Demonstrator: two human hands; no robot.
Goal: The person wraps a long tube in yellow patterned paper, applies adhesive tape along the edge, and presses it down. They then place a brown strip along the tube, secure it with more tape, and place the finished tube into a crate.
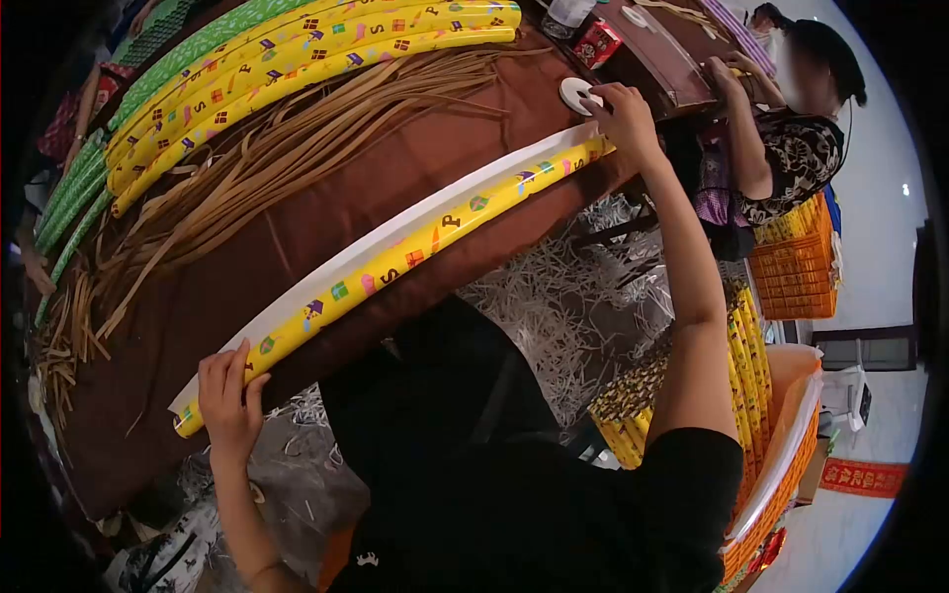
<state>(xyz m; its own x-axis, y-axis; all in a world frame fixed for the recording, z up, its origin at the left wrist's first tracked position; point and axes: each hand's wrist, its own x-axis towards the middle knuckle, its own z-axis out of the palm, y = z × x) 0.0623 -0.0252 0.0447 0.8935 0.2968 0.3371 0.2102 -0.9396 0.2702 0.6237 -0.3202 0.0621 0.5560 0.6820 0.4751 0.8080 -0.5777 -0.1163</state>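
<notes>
A roll of glossy yellow printed wrapping paper lies diagonally along the front of the table, with a white strip of its loose edge showing along the far side. My left hand is closed over its lower left end, fingers on top and thumb on the near side. At the far right end, my right hand has its fingertips closed on the rim of a flat white tape roll. Whether those fingers also pinch the paper is hidden.
Several yellow rolls and green rolls lie at the back, beside long brown paper strips. A red box stands near the tape. A co-worker is at the right. Orange baskets hold rolls; shredded paper covers the floor.
</notes>
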